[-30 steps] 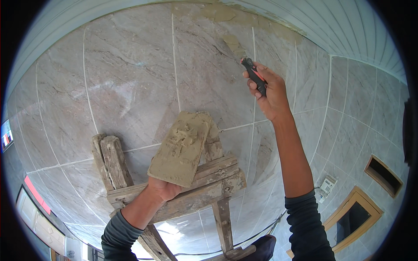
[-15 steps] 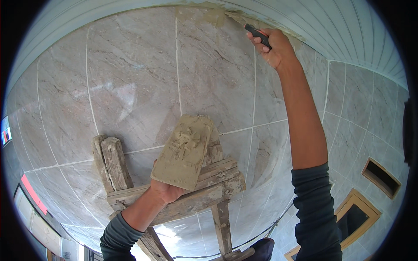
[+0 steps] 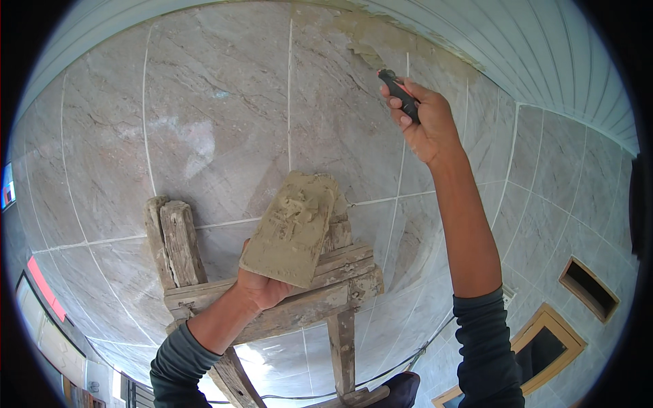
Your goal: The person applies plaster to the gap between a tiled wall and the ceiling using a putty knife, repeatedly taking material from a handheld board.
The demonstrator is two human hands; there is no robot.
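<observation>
Head view: right hand [image 3: 425, 122] is clamped round the black-and-red handle [image 3: 403, 98] of a tan-coated trowel [image 3: 386, 77], blade [image 3: 368, 56] near the top of a grey marbled tile wall [image 3: 218, 115] with pale joints; left hand [image 3: 264, 288] is under a rectangular paste-coated board [image 3: 282, 248], likely angled to keep its heap [image 3: 298, 204] aboard, finger closure hidden. Room: weathered timber trestle [image 3: 299, 313], pale ribbed ceiling [image 3: 544, 61]

Saw a broad grey wall [image 3: 218, 68], tiled, veined and pale-jointed, under a ribbed pale ceiling [image 3: 537, 54]. Noticed, on the tiled right wall [image 3: 554, 183], a dark niche [image 3: 590, 289] and, near it, a wood-framed pane [image 3: 543, 353]. Found a pink strip [image 3: 46, 289] at left, and, nearer, a bright glare [image 3: 253, 357] behind a rough wooden trestle [image 3: 341, 343].
</observation>
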